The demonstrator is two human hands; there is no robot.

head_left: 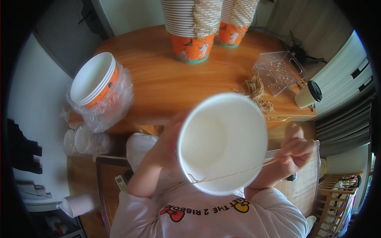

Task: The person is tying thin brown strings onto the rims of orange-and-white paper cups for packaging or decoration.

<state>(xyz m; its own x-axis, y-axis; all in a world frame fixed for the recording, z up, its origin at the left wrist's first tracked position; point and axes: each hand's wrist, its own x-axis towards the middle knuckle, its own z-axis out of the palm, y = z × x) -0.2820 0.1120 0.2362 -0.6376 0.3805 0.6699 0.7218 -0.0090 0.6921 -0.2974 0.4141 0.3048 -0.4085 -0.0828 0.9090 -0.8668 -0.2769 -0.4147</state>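
Note:
A large white-lined paper bucket [224,139] is held up in front of my chest, its mouth turned toward me. My left hand [168,144] grips it from the left side, with the fingers mostly hidden behind the wall. A thin twine string [234,173] is knotted or looped near the lower left of the rim and runs across the mouth. Its other end reaches my right hand [295,148], which is closed in a pinch on it, a little to the right of the bucket and slightly blurred.
On the wooden table [147,71] stand a tall stack of orange buckets [190,47] with twine handles and a second stack [230,35]. Plastic-wrapped buckets [99,93] sit at left. A twine bundle [257,93], clear tray [279,71] and lidded cup [307,95] are at right.

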